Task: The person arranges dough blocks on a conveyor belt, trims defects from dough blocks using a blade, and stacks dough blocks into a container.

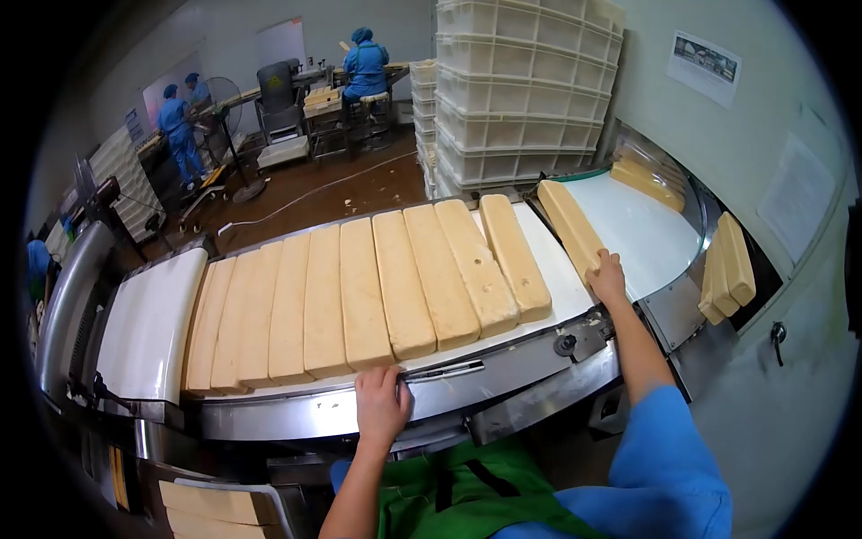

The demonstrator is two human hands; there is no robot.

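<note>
A row of long pale-yellow blocks (pixel 365 292), like crustless loaves, lies side by side across a white conveyor belt. My right hand (pixel 608 277) has its fingers curled at the near end of a separate long block (pixel 567 223) where the belt curves. My left hand (pixel 383 404) rests at the conveyor's steel rail (pixel 341 414), fingers bent together over its edge, close to the row's near ends. Beside those fingers a slim silver tool (pixel 444 370), perhaps a cutter, lies along the rail. One block (pixel 476 260) in the row has small holes.
White crates (pixel 525 90) are stacked behind the belt. A bagged block (pixel 648 175) lies on the far curve, and more blocks (pixel 727 269) stand at the right. Below left, a tray (pixel 280 508) holds blocks. Co-workers in blue (pixel 365 67) are in the background near a fan (pixel 224 112).
</note>
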